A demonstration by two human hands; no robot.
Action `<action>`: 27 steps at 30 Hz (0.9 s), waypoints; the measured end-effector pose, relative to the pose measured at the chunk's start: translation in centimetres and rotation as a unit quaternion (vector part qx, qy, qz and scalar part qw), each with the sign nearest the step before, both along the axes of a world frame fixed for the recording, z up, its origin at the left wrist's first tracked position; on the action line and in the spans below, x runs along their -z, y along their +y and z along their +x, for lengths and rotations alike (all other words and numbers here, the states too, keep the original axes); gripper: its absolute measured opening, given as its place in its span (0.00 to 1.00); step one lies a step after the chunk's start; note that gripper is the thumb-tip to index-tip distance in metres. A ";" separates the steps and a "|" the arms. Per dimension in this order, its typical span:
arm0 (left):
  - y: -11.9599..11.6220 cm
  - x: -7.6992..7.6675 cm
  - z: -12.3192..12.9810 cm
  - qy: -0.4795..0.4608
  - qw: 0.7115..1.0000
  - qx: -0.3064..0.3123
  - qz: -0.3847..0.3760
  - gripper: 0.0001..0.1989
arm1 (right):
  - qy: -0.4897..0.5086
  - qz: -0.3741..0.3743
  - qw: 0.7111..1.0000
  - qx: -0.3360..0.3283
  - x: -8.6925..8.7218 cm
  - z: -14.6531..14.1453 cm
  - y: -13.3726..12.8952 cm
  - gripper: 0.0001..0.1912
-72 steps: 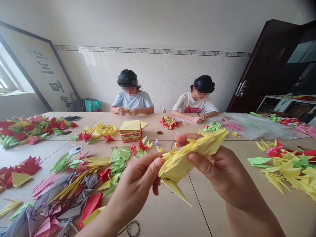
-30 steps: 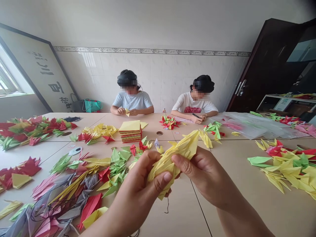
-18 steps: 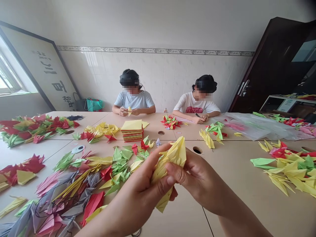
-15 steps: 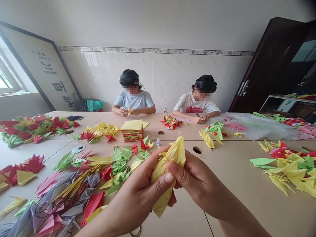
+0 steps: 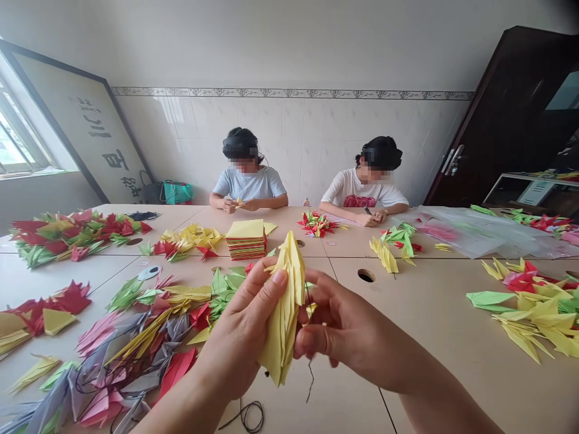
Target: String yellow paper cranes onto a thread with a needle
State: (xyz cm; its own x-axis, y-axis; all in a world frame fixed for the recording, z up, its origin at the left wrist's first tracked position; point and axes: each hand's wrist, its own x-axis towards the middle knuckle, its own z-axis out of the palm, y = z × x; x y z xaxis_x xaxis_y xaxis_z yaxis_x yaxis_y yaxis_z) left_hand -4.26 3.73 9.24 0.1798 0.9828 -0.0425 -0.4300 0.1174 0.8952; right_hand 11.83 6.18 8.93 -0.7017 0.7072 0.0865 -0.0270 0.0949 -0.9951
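Note:
In my left hand [image 5: 242, 328] I grip a bundle of folded yellow paper pieces [image 5: 284, 325], layered together and held upright with the pointed end up, thumb across the front. My right hand [image 5: 348, 331] is just to the right of it, fingers curled and thumb bent inward beside the bundle. A thin black string [image 5: 311, 383] passes through the right fingers and hangs below them. A small yellow bit shows between those fingers. Below my hands, a coil of black cord [image 5: 251, 417] lies on the table.
Folded paper pieces in mixed colours [image 5: 131, 337] lie heaped at the left. Behind the bundle stands a stack of square paper sheets [image 5: 246, 240]. Yellow and green folded pieces [image 5: 538, 307] lie right. Two people [image 5: 248, 181] sit across the table. A round table hole [image 5: 366, 275] lies beyond my right hand.
My right hand has moved off the front of the bundle to its right side, with the string now showing there. The bundle has turned more upright in my left hand.

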 end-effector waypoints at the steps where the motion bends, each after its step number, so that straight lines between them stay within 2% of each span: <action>1: 0.0 -0.1 -0.1 0.008 1.000 -0.001 0.003 0.20 | -0.014 0.001 1.000 -0.011 -0.1 0.2 0.2 0.19; 3: -0.1 -0.2 -0.3 0.039 0.999 -0.003 0.009 0.18 | -0.028 0.021 0.999 -0.015 -0.4 0.9 0.6 0.12; 6: -0.2 -0.2 -0.6 0.079 0.997 0.007 0.003 0.16 | 0.040 0.009 0.999 0.011 -0.6 2.3 1.0 0.14; 9: 0.0 0.1 -0.5 0.095 0.993 0.063 -0.010 0.15 | 0.152 -0.021 0.987 0.045 -0.7 3.3 1.3 0.15; 13: 0.3 0.7 -0.2 0.088 0.987 0.136 -0.017 0.14 | 0.198 -0.035 0.974 0.101 -0.7 3.1 1.4 0.15; 18: 0.5 1.3 -0.2 0.079 0.986 0.146 -0.023 0.13 | 0.275 -0.107 0.950 0.104 -1.2 2.4 1.5 0.13; 22: 0.6 1.6 -0.2 0.080 0.982 0.167 -0.018 0.13 | 0.313 -0.146 0.926 0.151 -1.6 2.5 1.8 0.11; 27: 0.5 2.0 -0.2 0.088 0.981 0.175 -0.012 0.13 | 0.338 -0.103 0.911 0.213 -1.7 3.1 1.8 0.10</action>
State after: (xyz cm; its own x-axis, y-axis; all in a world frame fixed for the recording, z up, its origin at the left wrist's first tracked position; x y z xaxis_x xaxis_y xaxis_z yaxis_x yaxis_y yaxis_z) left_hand -4.43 4.27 7.23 0.4932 0.8607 -0.1261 -0.1993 0.2529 0.9467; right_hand 14.88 7.97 10.63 -0.1955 0.9530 0.2314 -0.6438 0.0533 -0.7634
